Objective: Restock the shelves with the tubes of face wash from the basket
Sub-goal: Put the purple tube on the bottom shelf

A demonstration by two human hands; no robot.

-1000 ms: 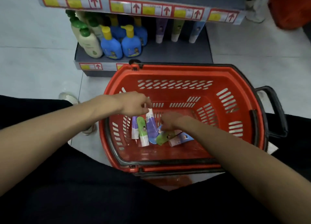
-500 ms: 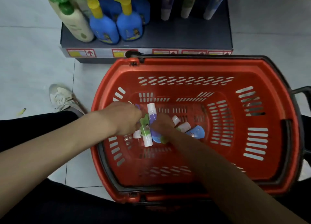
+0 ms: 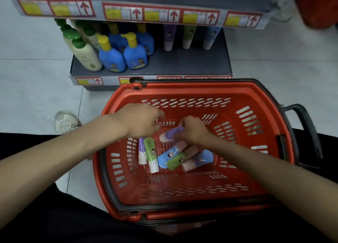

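While both hands reach into the red basket [image 3: 270, 133], the right hand [image 3: 193, 129] has its fingers curled round a purple tube [image 3: 172, 132]. The tube is tilted, with its white cap pointing down-left toward the left hand [image 3: 140, 120]. Left hand fingers are curled down and grip a green tube [image 3: 151, 154] with a lilac tube [image 3: 141, 151] touching its left side. Both hang cap-down, and their flat ends are hidden under the hand.

Three loose tubes lie in a heap near the middle of the basket floor, just under the right wrist. They are a blue tube [image 3: 167, 157], a second green tube [image 3: 176, 161] overlapping it, and a pale blue tube [image 3: 200, 158] on the right side. All the tubes are short and soft-sided with a small cartoon print; the print detail is too blurry to read.

The basket sits on the tiled floor [image 3: 36, 96], its far rim touching the front edge of the lower shelf [image 3: 182, 65]. It has black handles [image 3: 309, 133]. At the back right of that shelf three tubes stand cap-down in a row: purple [image 3: 169, 39], green [image 3: 188, 38] and blue [image 3: 210, 38]. At the left end are blue bottles [image 3: 135, 57] with yellow caps and cream bottles [image 3: 87, 56] with green caps. Red-framed price labels [image 3: 159, 14] run along the shelf edges. A white shoe [image 3: 65, 122] is on the floor left of the basket.
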